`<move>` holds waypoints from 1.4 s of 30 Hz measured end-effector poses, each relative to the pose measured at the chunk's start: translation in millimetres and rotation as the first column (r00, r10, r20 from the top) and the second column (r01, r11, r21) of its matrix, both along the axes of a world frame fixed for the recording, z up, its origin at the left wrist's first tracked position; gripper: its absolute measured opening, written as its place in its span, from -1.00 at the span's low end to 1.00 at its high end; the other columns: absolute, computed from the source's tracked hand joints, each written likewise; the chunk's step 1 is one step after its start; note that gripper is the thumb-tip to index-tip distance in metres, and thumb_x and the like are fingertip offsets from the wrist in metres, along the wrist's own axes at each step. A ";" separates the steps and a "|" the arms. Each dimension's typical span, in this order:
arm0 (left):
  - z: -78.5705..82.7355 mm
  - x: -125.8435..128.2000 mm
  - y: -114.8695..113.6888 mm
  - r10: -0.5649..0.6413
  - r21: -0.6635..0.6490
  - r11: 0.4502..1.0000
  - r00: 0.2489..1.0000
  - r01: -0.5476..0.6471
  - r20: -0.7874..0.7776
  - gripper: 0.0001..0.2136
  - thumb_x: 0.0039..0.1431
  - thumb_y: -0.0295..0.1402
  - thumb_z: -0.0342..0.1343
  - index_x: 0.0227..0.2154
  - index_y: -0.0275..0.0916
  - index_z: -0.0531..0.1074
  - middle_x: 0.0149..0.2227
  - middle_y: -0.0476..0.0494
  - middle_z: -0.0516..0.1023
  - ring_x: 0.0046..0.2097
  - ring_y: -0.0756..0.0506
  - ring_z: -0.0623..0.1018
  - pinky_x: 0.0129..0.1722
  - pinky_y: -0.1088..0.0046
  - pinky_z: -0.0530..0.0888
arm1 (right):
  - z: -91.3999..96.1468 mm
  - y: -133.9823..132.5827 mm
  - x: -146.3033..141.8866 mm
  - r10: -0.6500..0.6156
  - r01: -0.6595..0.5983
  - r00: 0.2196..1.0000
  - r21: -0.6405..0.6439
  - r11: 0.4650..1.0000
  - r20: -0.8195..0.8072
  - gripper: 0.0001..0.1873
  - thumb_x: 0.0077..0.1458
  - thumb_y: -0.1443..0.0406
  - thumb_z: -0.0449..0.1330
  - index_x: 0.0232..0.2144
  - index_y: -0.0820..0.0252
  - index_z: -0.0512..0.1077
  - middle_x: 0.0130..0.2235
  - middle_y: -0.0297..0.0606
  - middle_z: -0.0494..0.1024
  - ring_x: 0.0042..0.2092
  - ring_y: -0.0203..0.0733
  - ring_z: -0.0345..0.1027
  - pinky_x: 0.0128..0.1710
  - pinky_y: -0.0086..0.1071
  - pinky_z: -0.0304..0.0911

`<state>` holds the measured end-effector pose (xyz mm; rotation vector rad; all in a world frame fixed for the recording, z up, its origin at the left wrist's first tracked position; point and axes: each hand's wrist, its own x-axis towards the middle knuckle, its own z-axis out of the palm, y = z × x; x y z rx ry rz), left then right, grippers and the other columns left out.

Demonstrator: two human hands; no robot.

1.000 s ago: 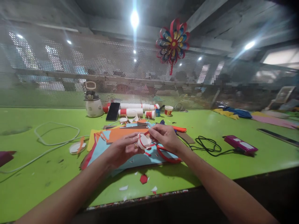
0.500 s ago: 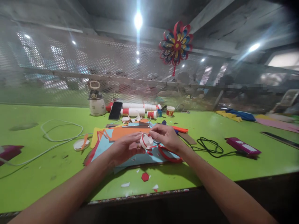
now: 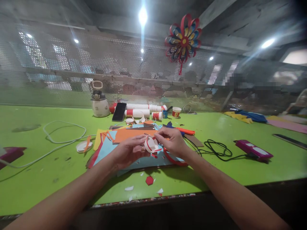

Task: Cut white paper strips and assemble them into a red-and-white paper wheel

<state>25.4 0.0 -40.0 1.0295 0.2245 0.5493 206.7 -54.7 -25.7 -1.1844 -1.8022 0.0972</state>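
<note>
A small cut white paper cup [image 3: 150,145] with a red rim and loose flaps is held between both hands above a pile of coloured paper. My left hand [image 3: 131,147] supports it from the left, fingers curled behind it. The thumb and fingers of my right hand [image 3: 173,141] pinch its right edge. Red-handled scissors [image 3: 174,160] lie under my right wrist, partly hidden. Blue paper [image 3: 105,157] and orange paper [image 3: 123,135] are spread beneath the hands. A red paper hexagon [image 3: 149,180] and white scraps [image 3: 129,188] lie nearer the table edge.
Behind the pile are a phone [image 3: 119,111], stacked paper cups [image 3: 137,113], a single cup [image 3: 176,112] and a white bottle [image 3: 100,107]. To the right lies a purple device [image 3: 253,149] with a black cable [image 3: 219,150]. A white cable [image 3: 64,143] loops on the left.
The cup has turned a little in my fingers, and its flaps now point more to the right. Both hands keep their hold. The camera view has shifted slightly.
</note>
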 end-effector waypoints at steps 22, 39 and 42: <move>-1.0 -2.3 5.6 0.046 -0.103 0.993 0.998 -0.050 -0.044 -0.78 0.15 -0.42 0.02 -0.20 -0.41 0.45 -0.30 -0.25 0.50 -0.31 -0.11 0.52 -0.36 0.42 0.44 | 4.9 2.3 11.9 0.011 -0.033 0.984 -0.118 0.992 -0.180 -0.69 0.14 0.15 0.08 -0.50 0.25 0.40 -0.57 -0.33 0.40 -0.54 -0.32 0.28 -0.54 -0.42 0.23; -5.3 -5.0 21.2 0.019 -0.084 0.996 0.976 -0.038 -0.216 -0.76 0.16 -0.31 0.01 -0.24 -0.37 0.46 -0.45 -0.20 0.48 -0.49 0.00 0.46 -0.66 0.61 0.31 | -0.4 14.8 30.1 -0.019 -0.023 0.988 -0.269 0.963 -0.153 -0.73 0.09 0.18 0.11 -0.46 0.28 0.45 -0.56 -0.29 0.44 -0.53 -0.28 0.34 -0.52 -0.38 0.27; -7.2 -5.2 23.3 0.061 -0.057 0.995 0.967 -0.077 -0.247 -0.71 0.15 -0.27 0.05 -0.14 -0.33 0.44 -0.39 -0.21 0.50 -0.44 0.00 0.49 -0.55 0.58 0.40 | -0.7 13.3 27.5 -0.016 -0.015 0.994 -0.274 0.962 -0.109 -0.74 0.10 0.20 0.10 -0.46 0.27 0.46 -0.56 -0.29 0.44 -0.52 -0.28 0.32 -0.51 -0.39 0.24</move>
